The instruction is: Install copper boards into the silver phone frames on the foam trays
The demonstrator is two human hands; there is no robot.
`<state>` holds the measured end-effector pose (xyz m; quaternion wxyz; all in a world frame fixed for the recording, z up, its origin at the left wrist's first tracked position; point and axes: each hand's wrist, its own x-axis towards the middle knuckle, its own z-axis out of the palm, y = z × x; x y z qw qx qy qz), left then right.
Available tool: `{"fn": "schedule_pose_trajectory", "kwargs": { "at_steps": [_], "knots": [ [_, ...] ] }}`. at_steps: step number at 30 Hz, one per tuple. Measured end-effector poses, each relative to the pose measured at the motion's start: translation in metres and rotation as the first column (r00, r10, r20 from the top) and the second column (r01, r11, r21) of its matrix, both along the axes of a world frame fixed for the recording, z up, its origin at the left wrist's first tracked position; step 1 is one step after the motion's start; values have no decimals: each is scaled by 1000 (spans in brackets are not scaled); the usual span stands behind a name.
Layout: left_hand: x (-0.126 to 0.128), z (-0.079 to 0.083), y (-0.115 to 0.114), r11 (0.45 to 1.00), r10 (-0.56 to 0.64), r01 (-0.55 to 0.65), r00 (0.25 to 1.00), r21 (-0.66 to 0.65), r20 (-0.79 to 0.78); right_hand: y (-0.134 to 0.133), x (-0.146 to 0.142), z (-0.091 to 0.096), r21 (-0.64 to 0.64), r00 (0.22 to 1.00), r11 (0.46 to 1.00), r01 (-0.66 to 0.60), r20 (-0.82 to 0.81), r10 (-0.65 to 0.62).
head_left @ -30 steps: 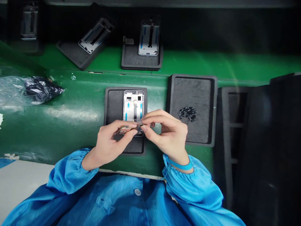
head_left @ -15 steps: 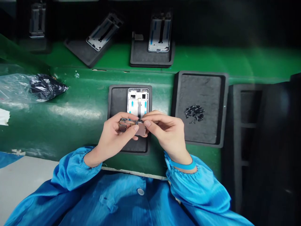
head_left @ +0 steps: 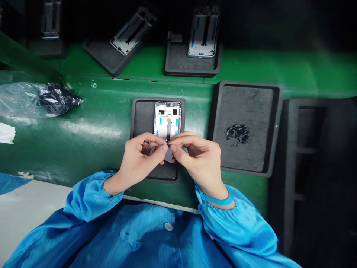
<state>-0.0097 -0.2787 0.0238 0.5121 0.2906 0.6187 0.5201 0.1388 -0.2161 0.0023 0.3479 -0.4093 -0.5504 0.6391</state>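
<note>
My left hand (head_left: 136, 160) is closed around the left part of a small phone circuit board (head_left: 147, 148), which has copper-coloured and grey areas. Thumb and forefinger of my right hand (head_left: 202, 156) pinch at the board's upper right edge, touching my left fingertips. A tiny dark bit shows between the fingertips, too small to name. Just beyond my hands an opened phone frame (head_left: 169, 118), silver with blue strips and a dark ribbon cable, lies in a black foam tray (head_left: 143, 117). My fingers cover its lower end.
To the right, a larger black tray (head_left: 248, 102) holds a pile of small black pieces (head_left: 237, 134). More phone frames (head_left: 204, 35) rest on foam trays (head_left: 192, 67) along the back. At the left lie a clear plastic bag (head_left: 22, 98) with dark contents and a white scrap (head_left: 7, 133).
My fingertips have drawn together over the board's upper edge, covering more of it. The board's right part now looks greyer. The whole view has shifted slightly, so the trays appear further right.
</note>
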Motion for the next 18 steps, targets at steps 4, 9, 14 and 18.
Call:
{"fn": "schedule_pose_trajectory", "kwargs": {
  "at_steps": [4, 9, 14, 18],
  "knots": [
    [0, 0, -1, 1000, 0, 0, 1000, 3, -26, -1, 0, 0, 47, 1000, 999, 5, 1, -6],
    [1, 0, -2, 1000, 1, 1, 995, 18, -104, -2, 0, -2, 80, 1000, 997, 8, -2, -8],
    [1, -2, -5, 999, -2, 11, 986, 52, -164, -4, -1, -3, 131, 999, 991, 28, 12, -30],
    [1, -1, -6, 999, -18, 26, 988, 47, -156, -4, -2, -2, 119, 999, 992, 40, 20, -43]
  ]
}}
